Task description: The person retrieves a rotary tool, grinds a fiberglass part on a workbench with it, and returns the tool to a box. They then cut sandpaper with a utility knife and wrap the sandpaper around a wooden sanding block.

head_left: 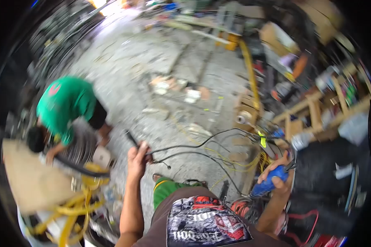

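My left hand (pixel 138 157) is closed around a black cord (pixel 173 147), and a thick dark end pokes up above the fist. Loops of the cord run across to the right side. My right hand (pixel 281 185) grips a blue power tool (pixel 268 182) near my right hip, with fingers wrapped over its body. Its exact kind is not clear, as the hand covers part of it. A small dark tip (pixel 167 166) dangles by a thin wire just right of my left hand.
A co-worker in a green shirt (pixel 66 101) bends over a brown board (pixel 37 177) at left, beside yellow straps (pixel 72 210). Wooden shelving (pixel 317 111) with clutter stands at right. Yellow cord (pixel 257 164) and boxes lie on the concrete floor (pixel 127 66).
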Available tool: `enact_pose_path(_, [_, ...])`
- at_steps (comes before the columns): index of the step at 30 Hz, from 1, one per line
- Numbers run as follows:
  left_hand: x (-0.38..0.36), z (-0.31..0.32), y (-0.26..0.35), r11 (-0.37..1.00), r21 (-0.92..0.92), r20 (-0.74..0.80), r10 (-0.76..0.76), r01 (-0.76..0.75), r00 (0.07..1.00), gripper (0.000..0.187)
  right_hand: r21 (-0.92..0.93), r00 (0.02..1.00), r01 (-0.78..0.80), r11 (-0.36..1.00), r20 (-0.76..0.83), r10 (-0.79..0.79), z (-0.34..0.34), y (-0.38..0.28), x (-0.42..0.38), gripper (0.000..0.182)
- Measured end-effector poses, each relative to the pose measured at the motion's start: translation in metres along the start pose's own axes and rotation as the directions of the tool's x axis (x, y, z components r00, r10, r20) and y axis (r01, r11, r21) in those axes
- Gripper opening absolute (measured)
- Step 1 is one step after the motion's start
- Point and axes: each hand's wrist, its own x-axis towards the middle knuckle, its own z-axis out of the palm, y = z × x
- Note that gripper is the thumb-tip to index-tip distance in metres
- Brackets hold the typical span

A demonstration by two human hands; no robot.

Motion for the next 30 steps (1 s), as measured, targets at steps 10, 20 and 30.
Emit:
enact_pose_path(10, [0.030,-0.095,0.047,0.964,0.238,0.214,-0.174,0.121,0.961,0.032,-0.181,0.829,-0.446,0.876,0.286,0.481,0.236,0.143,0.120,0.065])
enact_pose_path(20, [0.131,-0.138,0.129,0.991,0.126,0.232,0.023,-0.054,0.972,0.034,-0.269,0.660,-0.392,0.879,0.583,0.473,0.403,0.210,0.218,0.059])
enact_pose_path(30, [0.352,-0.232,0.195,0.985,0.169,0.129,-0.048,0.026,0.991,0.030,-0.137,0.611,-0.438,0.888,0.680,0.406,0.502,0.288,0.438,0.030])
